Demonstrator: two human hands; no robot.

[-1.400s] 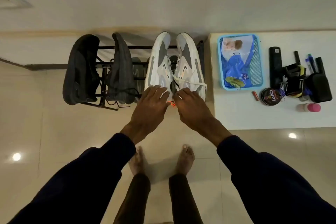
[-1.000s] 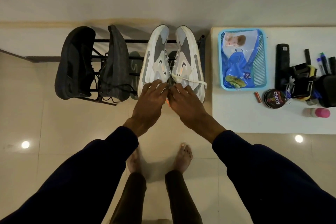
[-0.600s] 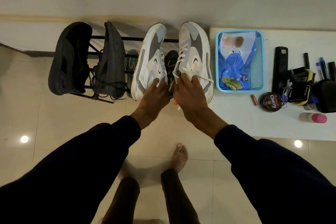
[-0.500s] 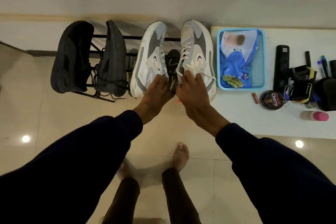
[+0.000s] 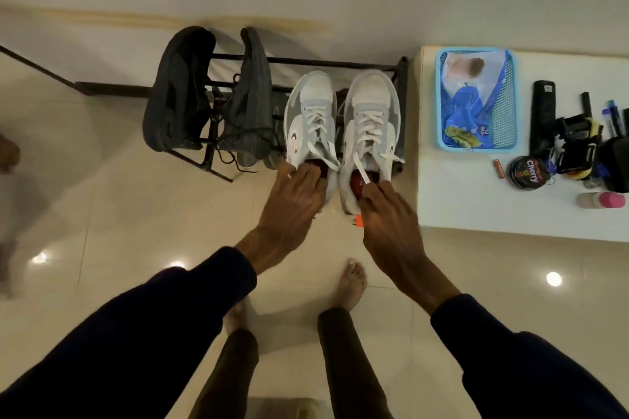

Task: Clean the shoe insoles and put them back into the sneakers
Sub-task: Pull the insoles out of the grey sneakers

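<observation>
The left hand [image 5: 289, 204] gripped the left sneaker [image 5: 311, 112] at its heel, fingers curled into the opening; the right hand [image 5: 388, 218] likewise held the right sneaker [image 5: 371, 112], apparently clear of the shoe rack [image 5: 340, 62].

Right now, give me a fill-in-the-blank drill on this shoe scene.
The left hand grips the left sneaker at its ____.
The right hand holds the right sneaker, whose inside shows ____.
The ____ basket sits on the white table.
The round tin reads ____.
Missing: heel; red; blue; Cherry.
</observation>
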